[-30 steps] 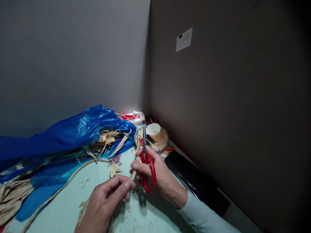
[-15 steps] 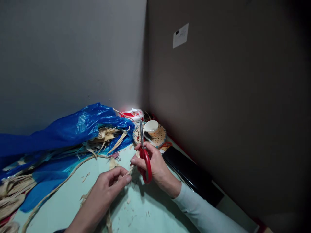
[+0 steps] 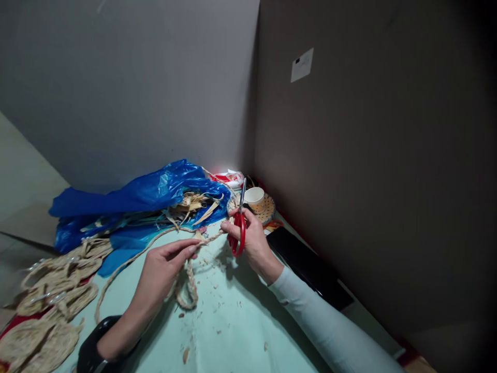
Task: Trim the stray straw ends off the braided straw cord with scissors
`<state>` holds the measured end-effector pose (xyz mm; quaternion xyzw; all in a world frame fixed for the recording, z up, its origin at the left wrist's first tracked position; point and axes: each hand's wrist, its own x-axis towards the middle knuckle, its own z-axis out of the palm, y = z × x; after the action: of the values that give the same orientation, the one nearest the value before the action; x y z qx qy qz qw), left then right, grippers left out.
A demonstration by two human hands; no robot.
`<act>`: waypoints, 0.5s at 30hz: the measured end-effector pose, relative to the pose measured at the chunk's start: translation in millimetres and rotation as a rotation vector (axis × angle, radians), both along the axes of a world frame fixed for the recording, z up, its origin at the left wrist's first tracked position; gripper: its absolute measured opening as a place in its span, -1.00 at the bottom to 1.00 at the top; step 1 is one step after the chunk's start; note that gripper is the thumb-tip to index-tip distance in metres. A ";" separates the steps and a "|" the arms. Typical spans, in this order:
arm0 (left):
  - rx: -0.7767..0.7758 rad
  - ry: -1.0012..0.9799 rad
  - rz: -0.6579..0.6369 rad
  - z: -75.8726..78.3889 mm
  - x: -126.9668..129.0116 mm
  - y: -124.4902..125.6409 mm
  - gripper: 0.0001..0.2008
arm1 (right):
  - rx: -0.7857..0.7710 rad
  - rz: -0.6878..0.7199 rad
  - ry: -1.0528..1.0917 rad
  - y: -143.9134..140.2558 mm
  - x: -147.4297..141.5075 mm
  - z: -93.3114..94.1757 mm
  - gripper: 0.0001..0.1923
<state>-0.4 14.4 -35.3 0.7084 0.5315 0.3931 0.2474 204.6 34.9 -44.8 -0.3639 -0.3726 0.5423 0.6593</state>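
Two bare hands over a pale green table top [image 3: 240,331], both busy with one braided rope of dried tan fibre [image 3: 185,290]. Left hand [image 3: 165,264], black watch at the wrist, fingers pinched closed on the braid near its free end; right hand [image 3: 248,239] closed through the loops of red-handled scissors [image 3: 239,228], blades shut and pointing up and away, fingertips also touching the braid. Braid stretched between the hands, then looping down on the table just below the left hand, with a long tail curving off to the left.

Behind the hands, a crumpled blue plastic bag [image 3: 151,194] spilling loose dried strips [image 3: 194,204]. Farther left, a heap of coiled braided pieces [image 3: 50,290], blurred. Beyond the scissors, a small white cup [image 3: 255,197] on a round woven mat [image 3: 267,212], and a red-and-white packet [image 3: 229,178] in the corner, print too small to read. Just right of the right forearm, a flat black case [image 3: 306,267] along the brown wall. Scattered fibre crumbs across the table. High on the brown wall, a small white paper label [image 3: 302,65], writing illegible.
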 end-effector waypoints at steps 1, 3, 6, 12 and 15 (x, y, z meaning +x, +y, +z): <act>0.092 0.034 0.014 -4.2 -2.6 -10.6 -0.81 | -0.001 -0.014 0.009 5.1 -2.9 2.8 -0.52; 0.274 0.116 -0.009 -17.1 -4.0 -39.3 -0.77 | 0.000 -0.031 0.029 19.1 -11.0 12.9 -0.57; 0.384 0.289 -0.267 -43.5 -0.3 -84.8 -0.64 | 0.017 -0.026 0.064 44.4 -27.4 41.2 -0.80; 0.420 0.638 -0.287 -78.5 -31.4 -88.0 -0.42 | 0.092 -0.011 0.125 74.8 -51.7 115.1 -0.69; 0.402 0.714 -0.132 -83.4 -62.0 -56.3 -0.46 | 0.127 0.004 0.130 78.8 -53.7 135.9 -0.66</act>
<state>-62.3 -41.9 -118.7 0.8671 0.4498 0.2019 -0.0711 150.9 113.7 91.0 -0.2849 -0.3634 0.5413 0.7027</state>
